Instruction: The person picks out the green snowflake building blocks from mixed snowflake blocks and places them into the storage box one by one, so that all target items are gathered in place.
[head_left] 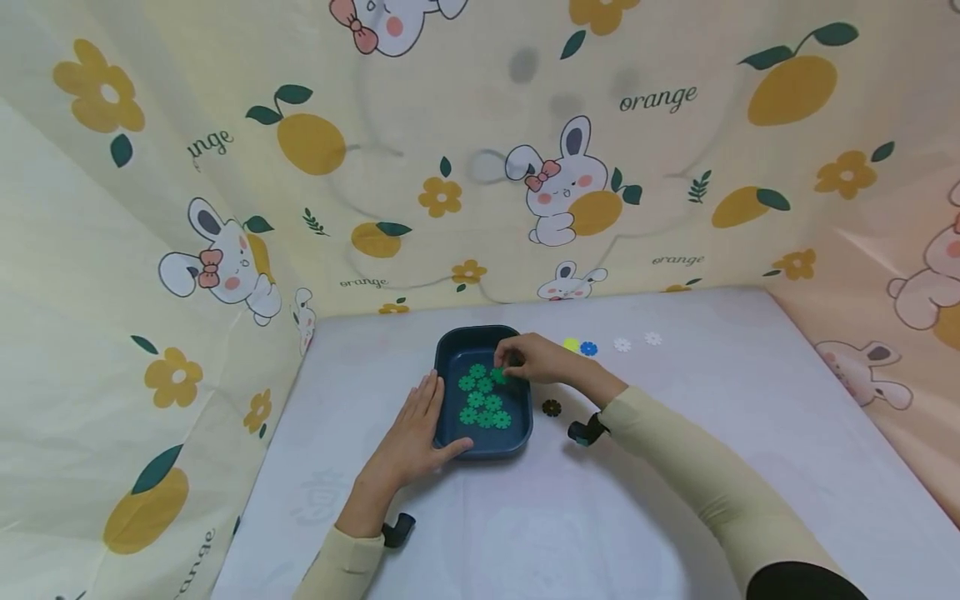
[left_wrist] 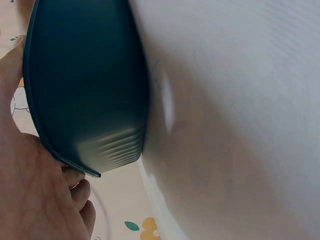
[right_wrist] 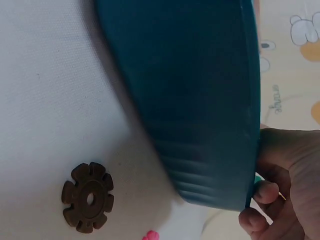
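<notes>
A dark blue rectangular tray (head_left: pixel 517 442) stands on the table with several green flower-shaped plastic pieces (head_left: pixel 476 399) spread over its floor. My left hand (head_left: pixel 408 437) rests along the tray's left rim, fingers straight, thumb over the near edge. Over the far right part of the tray, my right hand (head_left: pixel 536 358) has its fingers curled and pinches a green flower piece (head_left: pixel 498 376). In the right wrist view only a sliver of green shows between those fingers, which are at the rim. A dark brown flower piece (right_wrist: pixel 89 198) lies on the table beside the tray.
Beyond the right hand lie a yellow piece (head_left: pixel 572 344), a blue flower piece (head_left: pixel 588 348) and two white ones (head_left: pixel 622 344). A pink piece (right_wrist: pixel 150 235) shows at the right wrist view's edge. A patterned cloth (head_left: pixel 480 167) hangs behind the white table (head_left: pixel 525 525).
</notes>
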